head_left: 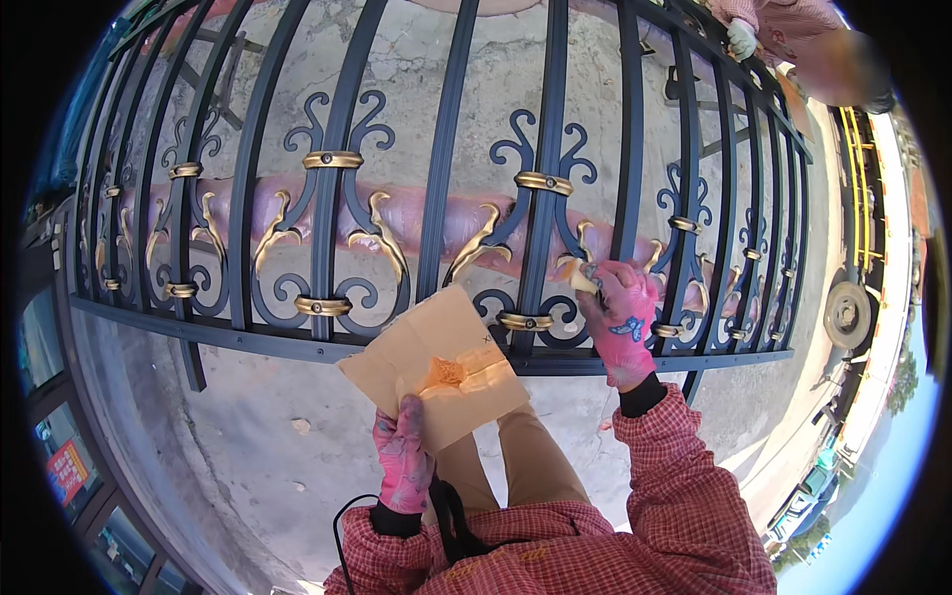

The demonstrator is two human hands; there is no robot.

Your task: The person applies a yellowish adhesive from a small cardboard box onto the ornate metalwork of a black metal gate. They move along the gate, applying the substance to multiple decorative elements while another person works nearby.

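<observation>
Against the dark blue wrought-iron railing with gold-painted scrolls and collars (436, 198), the right hand (620, 317), in a pink patterned glove, pinches a small pale applicator (577, 275) pressed to a gold scroll. Below, the left hand (402, 461), likewise gloved, grips the lower edge of a flat tan cardboard sheet (431, 362) carrying a dab of gold paint (448, 372). At upper right, another person's gloved hand (741, 38) touches the railing.

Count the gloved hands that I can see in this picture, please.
3: the left hand holds the brown card; the right hand touches the railing; another person's gloved hand is at top right. Others may be hidden.
</observation>
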